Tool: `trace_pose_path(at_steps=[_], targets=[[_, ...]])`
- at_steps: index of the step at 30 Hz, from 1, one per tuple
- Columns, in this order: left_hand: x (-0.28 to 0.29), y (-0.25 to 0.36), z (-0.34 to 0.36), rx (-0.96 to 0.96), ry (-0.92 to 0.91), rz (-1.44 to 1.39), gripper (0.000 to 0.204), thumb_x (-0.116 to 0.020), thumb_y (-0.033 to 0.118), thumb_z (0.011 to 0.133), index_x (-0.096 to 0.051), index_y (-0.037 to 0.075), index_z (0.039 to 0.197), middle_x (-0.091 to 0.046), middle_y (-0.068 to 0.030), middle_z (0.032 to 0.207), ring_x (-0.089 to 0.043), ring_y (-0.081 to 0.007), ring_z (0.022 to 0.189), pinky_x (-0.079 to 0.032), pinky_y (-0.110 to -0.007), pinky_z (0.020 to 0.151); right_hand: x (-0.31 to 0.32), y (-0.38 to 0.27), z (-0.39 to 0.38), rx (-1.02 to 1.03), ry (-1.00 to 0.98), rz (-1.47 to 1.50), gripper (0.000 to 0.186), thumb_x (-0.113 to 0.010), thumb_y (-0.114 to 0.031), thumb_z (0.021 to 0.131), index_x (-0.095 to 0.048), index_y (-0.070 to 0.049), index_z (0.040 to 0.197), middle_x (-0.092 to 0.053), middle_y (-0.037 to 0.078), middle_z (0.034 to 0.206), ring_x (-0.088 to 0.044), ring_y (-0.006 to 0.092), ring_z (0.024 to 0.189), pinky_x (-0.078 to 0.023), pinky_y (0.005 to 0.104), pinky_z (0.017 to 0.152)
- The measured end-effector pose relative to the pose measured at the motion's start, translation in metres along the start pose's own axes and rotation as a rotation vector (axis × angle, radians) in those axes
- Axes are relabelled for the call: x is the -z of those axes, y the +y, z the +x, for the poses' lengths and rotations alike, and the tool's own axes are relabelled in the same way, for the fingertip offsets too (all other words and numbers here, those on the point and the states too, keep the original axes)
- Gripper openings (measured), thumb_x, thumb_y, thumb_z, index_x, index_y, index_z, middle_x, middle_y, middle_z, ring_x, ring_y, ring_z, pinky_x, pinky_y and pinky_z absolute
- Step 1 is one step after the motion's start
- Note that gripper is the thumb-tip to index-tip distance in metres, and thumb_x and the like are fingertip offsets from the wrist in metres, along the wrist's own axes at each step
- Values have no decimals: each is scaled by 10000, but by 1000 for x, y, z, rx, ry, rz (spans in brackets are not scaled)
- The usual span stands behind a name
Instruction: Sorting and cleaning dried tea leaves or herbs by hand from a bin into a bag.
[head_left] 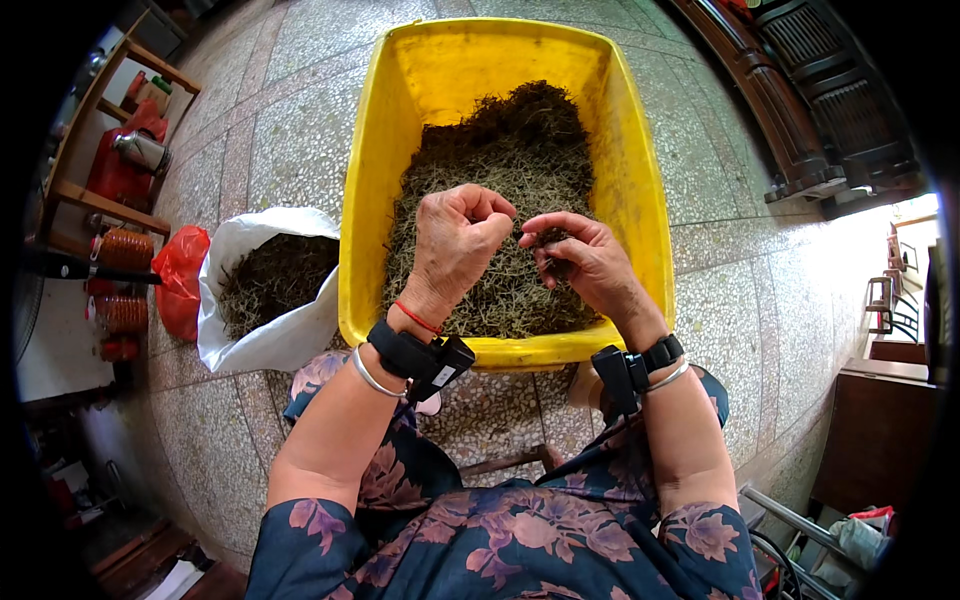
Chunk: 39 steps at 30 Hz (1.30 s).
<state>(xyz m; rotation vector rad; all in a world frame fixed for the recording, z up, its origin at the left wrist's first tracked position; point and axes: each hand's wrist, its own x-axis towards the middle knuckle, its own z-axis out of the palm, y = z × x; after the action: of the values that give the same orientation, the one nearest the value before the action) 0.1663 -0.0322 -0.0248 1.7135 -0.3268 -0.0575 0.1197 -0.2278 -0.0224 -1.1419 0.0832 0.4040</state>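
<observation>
A deep yellow tub (653, 240) stands in front of my knees, heaped with dried, brownish-green plant stems (490, 300); the heap is darker toward the far end. Above the heap, my left hand (460, 240) is closed, thumb pressed against curled fingers; what it pinches, if anything, is hidden. Beside it on the right, my right hand (595, 265) has its fingers curled around a small dark clump of the dried stems (553, 240). The fingertips of the two hands point toward each other, a small gap apart.
Left of the tub, an open white sack (225, 335) holds more dried stems. A red plastic bag (182, 285) lies against it. Wooden shelving (110, 205) with jars is at the left, dark carved furniture (790, 110) at the far right. The floor is speckled tile.
</observation>
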Motion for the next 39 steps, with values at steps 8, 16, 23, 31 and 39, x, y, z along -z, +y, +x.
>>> trace_pose_path(at_steps=[8,16,23,31,39], targets=[[-6,18,-1,36,-102,-7,146,-639,47,829,-598,3,696,-632,-38,628,-576,-53,519,-487,-207,475,8,4,-4,-15,-52,-27,194,-527,-38,916,-656,-26,1061,-665,30,898,-583,62,662,-506,213,579],[-8,30,0,105,-176,-106,156,-677,85,878,-566,27,785,-617,-17,603,-544,-34,469,-403,-179,389,6,1,-11,-73,-65,-57,192,-516,-147,981,-623,-59,1114,-622,-8,830,-571,45,658,-474,195,542],[-25,25,-1,127,-305,-24,117,-699,78,868,-645,-17,828,-628,-26,618,-542,-44,477,-406,-198,404,7,10,-8,-13,-136,-310,176,-474,-171,1016,-611,-61,1008,-567,-28,755,-481,35,561,-400,189,487],[-21,19,3,-126,-51,28,107,-658,83,893,-643,-9,841,-621,-17,655,-557,-59,551,-439,-199,477,4,4,-11,-114,-108,-343,183,-486,-169,1015,-624,-49,1006,-538,-37,720,-452,38,542,-387,191,479],[11,9,13,331,-241,-568,145,-647,172,940,-613,34,913,-650,-44,756,-552,-61,533,-433,-190,471,10,3,-13,10,-135,-279,219,-514,-190,1005,-670,-42,1051,-600,-19,787,-498,33,593,-409,188,487]])
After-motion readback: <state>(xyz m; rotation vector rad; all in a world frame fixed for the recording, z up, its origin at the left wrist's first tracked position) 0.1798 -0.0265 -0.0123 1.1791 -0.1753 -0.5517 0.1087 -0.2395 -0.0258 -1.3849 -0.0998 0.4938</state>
